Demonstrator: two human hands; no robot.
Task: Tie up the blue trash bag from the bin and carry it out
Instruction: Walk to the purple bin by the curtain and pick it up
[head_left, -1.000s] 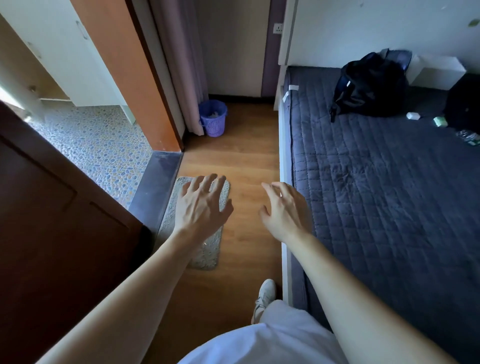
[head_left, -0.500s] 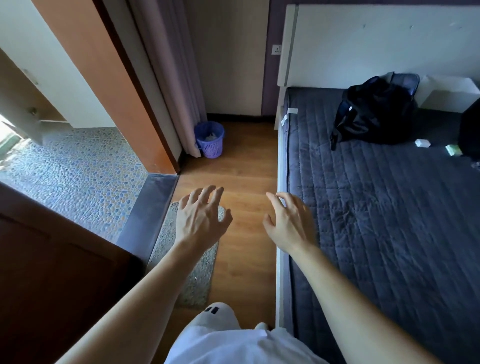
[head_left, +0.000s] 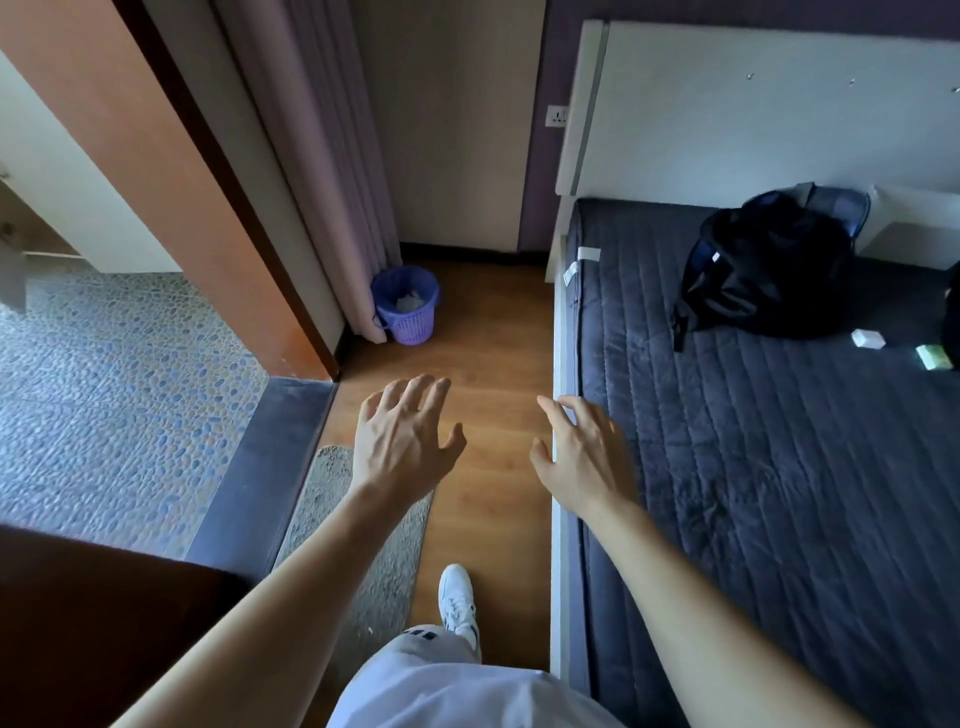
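A small purple lattice bin (head_left: 409, 325) stands on the wooden floor in the far corner, against the curtain. A blue trash bag (head_left: 387, 285) lines it, folded over the rim, with pale crumpled rubbish inside. My left hand (head_left: 402, 439) and my right hand (head_left: 584, 457) are stretched out in front of me over the floor, fingers spread, holding nothing. Both are well short of the bin.
A bed with a dark quilted cover (head_left: 779, 467) runs along the right, with a black backpack (head_left: 769, 270) on it. A curtain (head_left: 322, 166) and an orange door frame (head_left: 171, 176) are at left. A grey mat (head_left: 374, 551) lies underfoot. My white shoe (head_left: 457, 597) is on the floor.
I have walked forward along the strip of floor; the bin looks nearer and larger. Both hands stay outstretched and spread.
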